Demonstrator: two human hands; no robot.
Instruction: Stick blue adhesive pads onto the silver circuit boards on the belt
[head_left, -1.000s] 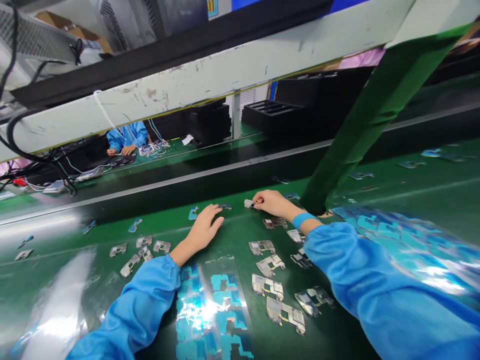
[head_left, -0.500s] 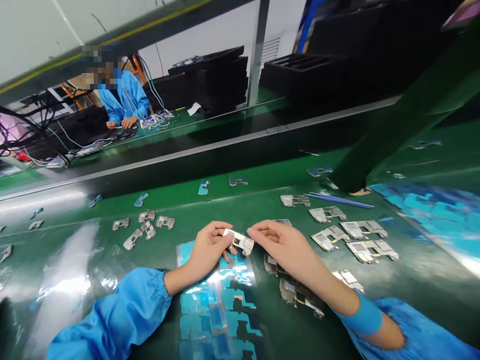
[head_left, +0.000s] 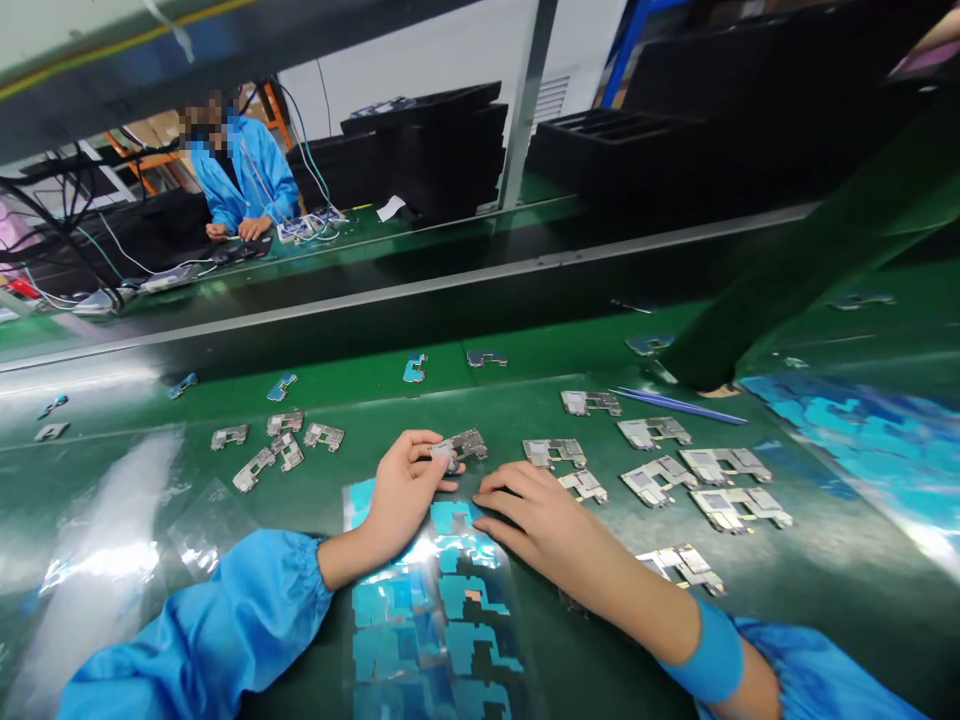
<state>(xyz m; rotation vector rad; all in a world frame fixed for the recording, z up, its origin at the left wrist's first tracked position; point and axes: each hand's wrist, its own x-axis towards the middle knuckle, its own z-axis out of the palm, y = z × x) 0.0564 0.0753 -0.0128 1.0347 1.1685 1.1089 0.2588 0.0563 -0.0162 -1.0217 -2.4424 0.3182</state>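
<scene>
My left hand [head_left: 401, 490] is closed on a small circuit board [head_left: 466, 443], pinched between thumb and fingers above the green mat. Beneath and in front of me lies a clear sheet of blue die-cut stickers [head_left: 469, 590]. My right hand [head_left: 529, 515] reaches to the sheet's upper right, thumb and fingers a little apart with their tips beside a blue sticker [head_left: 450, 517]. Whether the fingertips touch the sticker, I cannot tell. Just beyond the right hand sit loose circuit boards [head_left: 555, 452], and part of another is hidden under the forearm.
Several circuit boards lie at right [head_left: 739, 507] and in a left cluster [head_left: 286, 450]. Blue tweezers [head_left: 679, 405] rest near a dark slanted post [head_left: 795, 250]. More blue sheets [head_left: 862, 430] lie at far right. Across the bench sits a person in blue [head_left: 244, 175].
My left hand has turned the board and moved it slightly up and left. My right hand has dropped from beside the board to the top of the sticker sheet.
</scene>
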